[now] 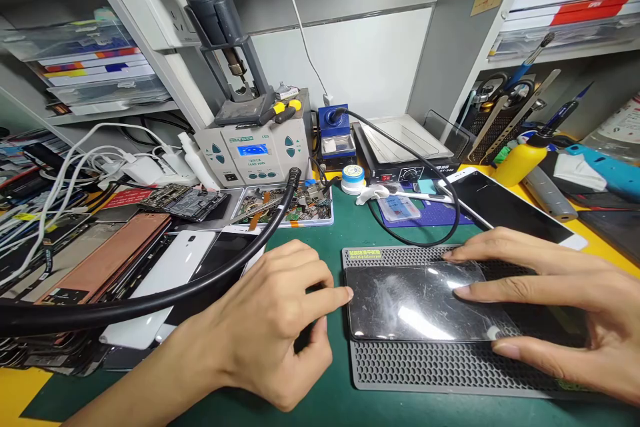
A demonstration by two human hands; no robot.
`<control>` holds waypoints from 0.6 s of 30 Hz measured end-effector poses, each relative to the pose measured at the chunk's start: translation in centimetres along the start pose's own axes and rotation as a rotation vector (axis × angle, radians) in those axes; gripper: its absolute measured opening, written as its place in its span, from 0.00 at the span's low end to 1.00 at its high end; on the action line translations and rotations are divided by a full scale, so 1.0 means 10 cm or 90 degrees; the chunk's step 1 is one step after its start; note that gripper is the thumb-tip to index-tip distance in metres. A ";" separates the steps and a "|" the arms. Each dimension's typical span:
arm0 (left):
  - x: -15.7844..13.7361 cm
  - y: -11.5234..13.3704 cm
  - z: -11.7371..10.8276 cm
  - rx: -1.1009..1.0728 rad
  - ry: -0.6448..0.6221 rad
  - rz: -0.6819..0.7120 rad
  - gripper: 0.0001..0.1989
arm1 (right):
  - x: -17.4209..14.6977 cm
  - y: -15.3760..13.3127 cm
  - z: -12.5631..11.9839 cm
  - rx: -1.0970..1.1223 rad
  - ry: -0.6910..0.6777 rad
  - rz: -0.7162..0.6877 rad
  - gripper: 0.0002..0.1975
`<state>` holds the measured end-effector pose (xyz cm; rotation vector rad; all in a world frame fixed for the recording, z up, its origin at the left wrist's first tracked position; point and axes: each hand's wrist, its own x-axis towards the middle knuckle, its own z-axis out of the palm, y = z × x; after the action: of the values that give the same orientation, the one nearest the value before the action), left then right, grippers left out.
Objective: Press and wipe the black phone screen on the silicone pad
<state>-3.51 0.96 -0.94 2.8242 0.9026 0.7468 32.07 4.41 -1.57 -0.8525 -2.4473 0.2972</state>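
A black smartphone lies screen up, its glossy front smudged and scratched. My right hand spans its right part: one fingertip at the far edge, another on the screen, the thumb at the near edge. A curved boundary across the glossy surface shows near these fingers; I cannot make out what layer it belongs to. My left hand is loosely curled, with one fingertip touching the phone's left edge and nothing visible inside it. Under the phone is a grey perforated anti-slip pad on a green mat.
A thick black hose arches over stacked phones and parts at left. Behind stand a soldering station, a tray of circuit boards and a heating plate. A white phone and a tool holder sit at right.
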 end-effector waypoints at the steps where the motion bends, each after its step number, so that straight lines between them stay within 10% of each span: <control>1: 0.00 0.00 0.00 0.000 0.001 0.000 0.20 | -0.01 0.01 0.00 -0.039 -0.032 -0.020 0.26; 18: 0.00 0.01 -0.01 -0.004 0.011 0.011 0.20 | -0.08 0.07 -0.01 -0.119 -0.082 -0.055 0.27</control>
<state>-3.46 0.87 -0.86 2.8269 0.8784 0.7769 33.01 4.47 -2.01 -0.8245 -2.6556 0.0961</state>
